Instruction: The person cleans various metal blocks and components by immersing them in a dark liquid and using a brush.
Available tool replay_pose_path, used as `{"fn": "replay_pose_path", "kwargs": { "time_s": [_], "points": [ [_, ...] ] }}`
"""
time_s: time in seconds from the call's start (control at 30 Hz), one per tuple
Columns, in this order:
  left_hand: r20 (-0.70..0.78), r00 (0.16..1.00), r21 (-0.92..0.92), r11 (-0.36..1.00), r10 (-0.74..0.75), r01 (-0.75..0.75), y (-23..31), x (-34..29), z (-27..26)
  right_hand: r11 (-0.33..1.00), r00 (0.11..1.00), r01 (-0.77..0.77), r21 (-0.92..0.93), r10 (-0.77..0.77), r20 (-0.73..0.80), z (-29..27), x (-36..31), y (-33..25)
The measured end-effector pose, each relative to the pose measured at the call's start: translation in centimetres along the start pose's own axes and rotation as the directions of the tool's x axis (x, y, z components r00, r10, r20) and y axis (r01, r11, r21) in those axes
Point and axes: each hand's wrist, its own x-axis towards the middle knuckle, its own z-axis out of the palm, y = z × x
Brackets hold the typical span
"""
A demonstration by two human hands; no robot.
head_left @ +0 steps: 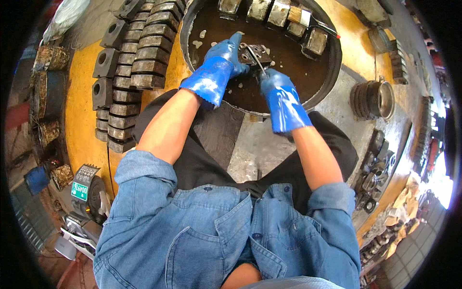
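Note:
My left hand (222,57), in a long blue rubber glove, grips a dark metal block with holes (262,54) over the basin. In my gloved right hand (276,83) is a thin metal rod-like tool (256,59), its far end lying across the block's face. Whether that tip enters a hole is too small to tell. Both hands are above a large round basin (335,79) of brown, murky liquid with pale flecks of foam. Several wet metal blocks (278,13) stand along its far side. A paintbrush (305,18) rests on them, its red-tipped handle over the rim.
Long rows of stacked metal blocks (151,50) stand left of the basin, some with round holes (101,59). To the right are a ring-shaped metal part (380,100) and a pile of small metal parts (375,168). A motorbike (89,207) is at lower left.

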Motion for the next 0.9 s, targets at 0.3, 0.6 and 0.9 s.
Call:
{"fn": "replay_pose_path", "kwargs": {
  "time_s": [0.3, 0.6, 0.9],
  "points": [
    [0.039, 0.996, -0.052, 0.995, -0.083, 0.085, -0.1, -0.1, -0.2, 0.951, 0.972, -0.175, 0.255, 0.126, 0.198, -2.7, -4.6, 1.7],
    [0.037, 0.989, -0.112, 0.983, -0.14, 0.143, -2.2, 0.8, 0.4, 0.992, 0.997, -0.028, 0.123, 0.019, 0.072, -0.4, -3.2, 2.4],
    [0.014, 0.975, -0.19, 0.956, -0.224, 0.222, -2.9, 1.2, 1.0, 0.921, 0.975, -0.115, 0.372, 0.033, 0.221, 0.5, -0.6, 2.2]
  ]
}}
